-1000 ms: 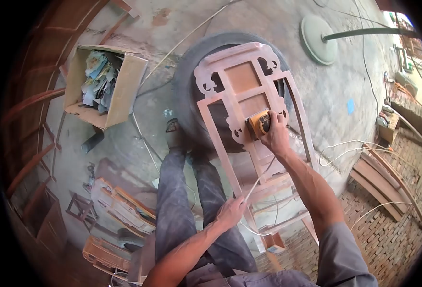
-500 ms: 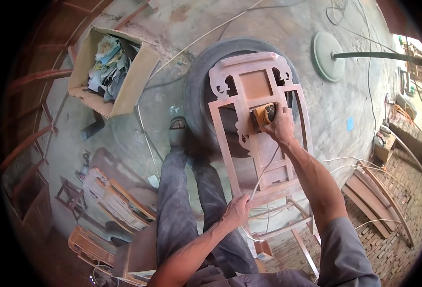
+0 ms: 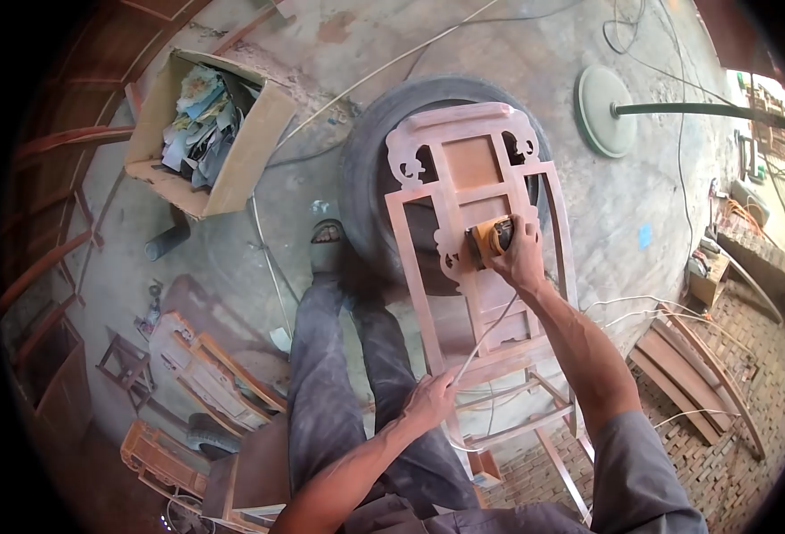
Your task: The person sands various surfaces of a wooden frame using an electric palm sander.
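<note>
A pale wooden chair (image 3: 492, 301) with a carved back lies tipped in front of me, its back resting over a large black tire (image 3: 363, 169). My right hand (image 3: 522, 260) is wrapped around a yellow-and-black electric sander (image 3: 489, 242), whose pad sits against the middle slat of the chair back. From the sander a grey power cord (image 3: 492, 327) runs down to my left hand (image 3: 430, 402). That hand is closed at the near left corner of the chair frame, with the cord passing at its fingers; its grip underneath is partly hidden.
A cardboard box (image 3: 254, 147) full of used sandpaper scraps stands at upper left. A round green base with a pole (image 3: 604, 111) is at upper right. Wooden boards (image 3: 677, 378) lie on bricks at right. Chair parts (image 3: 219, 374) lean at lower left. Cords cross the floor.
The sander and my right hand have moved slightly down the middle slat toward me. My left hand stays at the frame corner. The whole view has shifted a little.
</note>
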A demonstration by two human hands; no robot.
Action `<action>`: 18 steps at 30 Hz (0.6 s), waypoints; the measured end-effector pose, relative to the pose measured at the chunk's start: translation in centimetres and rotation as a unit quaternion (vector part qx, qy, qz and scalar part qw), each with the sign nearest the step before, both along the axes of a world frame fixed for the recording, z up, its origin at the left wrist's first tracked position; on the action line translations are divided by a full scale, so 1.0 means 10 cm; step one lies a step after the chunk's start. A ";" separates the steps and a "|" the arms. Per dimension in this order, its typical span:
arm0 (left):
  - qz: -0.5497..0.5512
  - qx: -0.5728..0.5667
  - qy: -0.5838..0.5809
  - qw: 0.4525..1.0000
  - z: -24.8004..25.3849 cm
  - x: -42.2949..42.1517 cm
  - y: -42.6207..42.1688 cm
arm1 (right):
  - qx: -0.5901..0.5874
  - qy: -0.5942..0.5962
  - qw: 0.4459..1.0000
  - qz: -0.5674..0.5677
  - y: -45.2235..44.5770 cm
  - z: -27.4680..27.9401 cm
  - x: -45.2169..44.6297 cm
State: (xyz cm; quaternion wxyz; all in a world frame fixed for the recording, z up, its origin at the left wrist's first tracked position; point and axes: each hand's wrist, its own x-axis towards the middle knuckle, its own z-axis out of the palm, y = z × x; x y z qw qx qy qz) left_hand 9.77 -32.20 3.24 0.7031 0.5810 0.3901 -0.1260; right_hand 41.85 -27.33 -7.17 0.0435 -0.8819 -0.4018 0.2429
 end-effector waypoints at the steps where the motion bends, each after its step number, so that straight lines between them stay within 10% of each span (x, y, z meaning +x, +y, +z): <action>1: 0.003 0.013 -0.003 1.000 -0.02 -0.01 -0.03 | -0.002 -0.008 1.000 0.002 0.02 0.00 0.00; 18: 0.019 0.030 -0.006 0.999 -0.13 -0.01 -0.02 | -0.046 -0.024 0.998 -0.046 0.41 0.02 -0.01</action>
